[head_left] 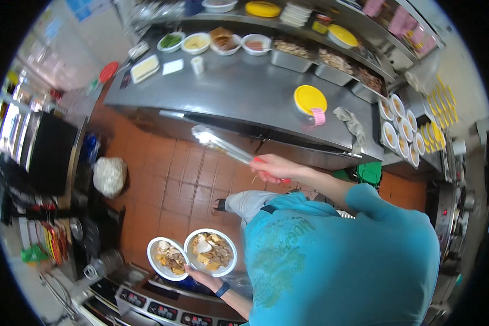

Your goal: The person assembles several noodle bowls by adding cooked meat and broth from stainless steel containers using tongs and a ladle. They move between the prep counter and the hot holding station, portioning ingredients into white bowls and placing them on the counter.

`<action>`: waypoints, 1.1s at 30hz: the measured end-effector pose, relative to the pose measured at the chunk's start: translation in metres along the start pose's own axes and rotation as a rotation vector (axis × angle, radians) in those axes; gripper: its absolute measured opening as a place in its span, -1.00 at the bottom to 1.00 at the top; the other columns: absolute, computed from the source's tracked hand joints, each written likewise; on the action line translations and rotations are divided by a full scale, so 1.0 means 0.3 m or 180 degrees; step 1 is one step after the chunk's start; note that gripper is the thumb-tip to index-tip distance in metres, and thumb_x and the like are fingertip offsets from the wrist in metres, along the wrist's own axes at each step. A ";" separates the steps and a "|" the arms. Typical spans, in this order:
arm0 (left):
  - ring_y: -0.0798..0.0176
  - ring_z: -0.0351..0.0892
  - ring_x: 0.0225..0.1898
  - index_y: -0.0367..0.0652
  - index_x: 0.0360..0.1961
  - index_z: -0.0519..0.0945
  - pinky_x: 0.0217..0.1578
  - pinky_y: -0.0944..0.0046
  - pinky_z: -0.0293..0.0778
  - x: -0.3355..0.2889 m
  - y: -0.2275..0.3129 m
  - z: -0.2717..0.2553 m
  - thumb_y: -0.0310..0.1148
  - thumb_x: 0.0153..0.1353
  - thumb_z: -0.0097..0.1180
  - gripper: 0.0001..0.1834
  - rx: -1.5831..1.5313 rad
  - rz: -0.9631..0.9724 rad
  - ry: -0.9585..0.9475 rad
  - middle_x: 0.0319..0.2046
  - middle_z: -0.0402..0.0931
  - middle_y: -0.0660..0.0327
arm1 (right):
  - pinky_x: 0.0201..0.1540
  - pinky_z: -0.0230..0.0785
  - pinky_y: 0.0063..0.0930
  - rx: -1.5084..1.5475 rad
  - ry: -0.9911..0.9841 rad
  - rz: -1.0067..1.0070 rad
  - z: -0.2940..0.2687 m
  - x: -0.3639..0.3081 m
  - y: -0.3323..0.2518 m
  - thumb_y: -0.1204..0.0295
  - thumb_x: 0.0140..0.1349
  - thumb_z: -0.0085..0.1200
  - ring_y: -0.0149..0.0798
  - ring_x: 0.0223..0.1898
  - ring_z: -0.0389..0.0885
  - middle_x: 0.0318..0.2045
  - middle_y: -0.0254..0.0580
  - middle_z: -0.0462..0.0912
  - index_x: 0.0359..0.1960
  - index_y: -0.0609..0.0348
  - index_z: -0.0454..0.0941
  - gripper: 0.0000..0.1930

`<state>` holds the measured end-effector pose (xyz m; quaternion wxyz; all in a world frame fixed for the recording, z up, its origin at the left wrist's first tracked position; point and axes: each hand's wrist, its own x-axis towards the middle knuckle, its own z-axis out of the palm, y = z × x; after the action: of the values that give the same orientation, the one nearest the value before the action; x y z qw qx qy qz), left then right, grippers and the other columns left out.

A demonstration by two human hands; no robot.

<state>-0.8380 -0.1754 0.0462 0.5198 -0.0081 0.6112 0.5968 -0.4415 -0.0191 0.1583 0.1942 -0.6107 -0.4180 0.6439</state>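
My right hand [271, 167] is closed round the red handle of a pair of metal tongs [228, 148]. The tongs reach out to the left over the tiled floor, and their tips look slightly blurred. Down by the cooking counter, my left hand [205, 279], with a dark watch on its wrist, grips two white bowls side by side. In the smaller bowl [150, 254] are pale slices and brown and yellow chunks. Similar food lies in the larger bowl [234, 253], which touches it. Most of the left fingers are hidden under the bowls.
A steel counter [217, 89] runs across the far side. On it stand metal food trays [292, 61], a yellow-lidded tub [310, 100] with a pink slip, and a grey cloth [353, 127]. Several filled bowls [402, 127] are at right. A white bag [110, 176] sits at left, near the control panels [163, 311].
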 end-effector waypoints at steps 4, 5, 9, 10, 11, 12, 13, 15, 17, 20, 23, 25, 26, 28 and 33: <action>-0.02 0.27 0.36 -0.28 0.42 0.17 0.33 -0.04 0.27 0.124 0.033 0.072 0.15 0.48 -0.26 -0.24 0.0596 0.0164 -0.0447 0.38 0.22 -0.09 | -0.64 0.30 -0.61 0.0318 0.0846 0.0070 -0.124 0.012 0.055 0.05 0.47 -0.01 -0.52 -0.64 0.48 -0.55 -0.39 0.55 -0.02 0.17 0.52 -0.60; -0.01 0.26 0.37 -0.28 0.42 0.18 0.35 -0.02 0.25 0.143 0.012 0.145 0.11 0.50 -0.25 -0.27 0.0583 0.0069 -0.0795 0.39 0.21 -0.08 | -0.63 0.31 -0.61 0.0301 0.1005 -0.0074 -0.241 0.026 0.069 0.06 0.47 0.00 -0.52 -0.63 0.49 -0.55 -0.38 0.55 0.00 0.18 0.51 -0.60; 0.01 0.28 0.36 -0.33 0.41 0.20 0.32 0.01 0.28 0.175 -0.017 0.373 0.04 0.52 -0.22 -0.30 0.0838 0.0415 -0.0762 0.37 0.24 -0.08 | -0.52 0.43 -0.44 -0.0356 0.1896 -0.0202 -0.491 0.055 0.015 0.04 0.41 0.08 -0.37 -0.58 0.58 -0.47 -0.19 0.63 -0.02 0.21 0.55 -0.56; 0.01 0.29 0.35 -0.34 0.41 0.20 0.31 0.01 0.29 0.184 -0.020 0.441 0.04 0.52 -0.22 -0.30 0.1024 0.0385 -0.0901 0.36 0.24 -0.09 | -0.50 0.47 -0.41 -0.0431 0.2083 -0.0324 -0.557 0.071 0.006 0.02 0.39 0.10 -0.32 -0.55 0.63 -0.44 -0.12 0.66 -0.03 0.22 0.56 -0.54; 0.01 0.30 0.34 -0.34 0.40 0.21 0.31 0.02 0.30 0.191 -0.030 0.513 0.04 0.51 -0.21 -0.30 0.1101 0.0380 -0.0978 0.36 0.25 -0.09 | -0.44 0.51 -0.34 -0.0842 0.2338 -0.0269 -0.636 0.081 -0.004 -0.02 0.37 0.11 -0.22 -0.48 0.68 -0.40 -0.07 0.68 -0.02 0.20 0.56 -0.52; 0.00 0.31 0.33 -0.34 0.40 0.21 0.30 0.02 0.31 0.197 -0.046 0.589 0.04 0.51 -0.20 -0.30 0.1132 0.0389 -0.1014 0.35 0.25 -0.09 | -0.38 0.56 -0.27 -0.1226 0.2562 -0.0275 -0.718 0.096 -0.010 -0.05 0.35 0.11 -0.12 -0.41 0.72 -0.36 -0.01 0.70 -0.02 0.18 0.57 -0.49; -0.03 0.34 0.31 -0.34 0.41 0.20 0.28 0.01 0.33 0.193 -0.070 0.664 0.06 0.50 -0.19 -0.28 0.1322 0.0442 -0.0990 0.34 0.27 -0.11 | -0.22 0.58 -0.10 -0.1091 0.2585 -0.0129 -0.808 0.095 -0.009 -0.08 0.32 0.12 0.07 -0.28 0.73 -0.29 0.07 0.72 -0.03 0.14 0.59 -0.49; -0.03 0.40 0.26 -0.34 0.39 0.23 0.23 0.00 0.39 0.189 -0.128 0.824 0.13 0.48 -0.19 -0.24 0.1566 0.0443 -0.1069 0.27 0.34 -0.12 | -0.11 0.56 -0.02 -0.1857 0.2886 -0.0164 -1.016 0.126 -0.013 -0.08 0.27 0.17 0.15 -0.22 0.72 -0.27 0.12 0.72 -0.11 0.17 0.60 -0.49; 0.04 0.48 0.18 -0.34 0.33 0.31 0.17 0.05 0.45 0.182 -0.199 0.999 0.17 0.48 -0.23 -0.25 0.1858 0.0486 -0.1032 0.19 0.45 -0.05 | -0.10 0.55 -0.02 -0.2121 0.3001 -0.0128 -1.237 0.163 -0.013 -0.06 0.24 0.19 0.17 -0.20 0.71 -0.28 0.15 0.71 -0.16 0.19 0.61 -0.50; 0.10 0.51 0.15 -0.30 0.33 0.35 0.15 0.11 0.46 0.173 -0.293 1.258 0.07 0.51 -0.17 -0.34 0.1800 0.0219 -0.1071 0.19 0.46 0.01 | -0.10 0.54 -0.01 -0.2408 0.3026 -0.0071 -1.515 0.267 -0.043 -0.05 0.22 0.21 0.19 -0.18 0.69 -0.29 0.17 0.71 -0.20 0.21 0.63 -0.51; 0.03 0.45 0.24 -0.28 0.41 0.26 0.23 0.12 0.41 0.170 -0.378 1.489 0.00 0.50 -0.11 -0.34 0.1948 0.0046 -0.1059 0.28 0.37 -0.06 | -0.06 0.56 -0.01 -0.2778 0.2640 0.0202 -1.700 0.405 -0.104 -0.06 0.22 0.20 0.16 -0.12 0.70 -0.23 0.16 0.73 -0.22 0.25 0.67 -0.48; 0.10 0.44 0.23 -0.29 0.39 0.27 0.20 0.13 0.40 0.170 -0.427 1.626 -0.06 0.49 -0.05 -0.37 0.1920 -0.0003 -0.1486 0.28 0.38 0.00 | -0.06 0.56 -0.02 -0.3313 0.2347 0.0286 -1.757 0.500 -0.131 -0.07 0.22 0.19 0.15 -0.11 0.70 -0.21 0.15 0.73 -0.23 0.28 0.69 -0.46; 0.11 0.43 0.23 -0.29 0.38 0.27 0.20 0.13 0.40 0.164 -0.450 1.683 -0.08 0.49 -0.03 -0.38 0.2030 0.0012 -0.1504 0.28 0.38 0.03 | -0.05 0.57 -0.03 -0.3292 0.2243 0.0287 -1.769 0.541 -0.139 -0.08 0.21 0.19 0.14 -0.10 0.71 -0.20 0.14 0.73 -0.23 0.29 0.69 -0.45; 0.13 0.44 0.21 -0.31 0.34 0.31 0.20 0.13 0.39 0.170 -0.483 1.797 -0.08 0.48 -0.03 -0.40 0.2203 -0.0192 -0.1598 0.25 0.40 0.05 | -0.05 0.57 -0.04 -0.3282 0.2079 0.0377 -1.777 0.609 -0.153 -0.08 0.20 0.19 0.12 -0.10 0.71 -0.18 0.13 0.74 -0.24 0.31 0.71 -0.44; 0.11 0.41 0.24 -0.32 0.37 0.24 0.20 0.13 0.38 0.206 -0.542 2.001 -0.09 0.44 0.01 -0.35 0.2690 -0.0559 -0.1890 0.25 0.40 -0.01 | 0.02 0.56 -0.08 -0.3077 0.1926 0.0636 -1.703 0.729 -0.222 0.01 0.24 0.20 0.09 0.01 0.69 -0.08 0.12 0.72 -0.13 0.25 0.73 -0.51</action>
<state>-0.3882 0.2585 0.0409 0.6767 0.3206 0.6220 0.2288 -0.0131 0.3394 0.1223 -0.0577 -0.8235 -0.5309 0.1918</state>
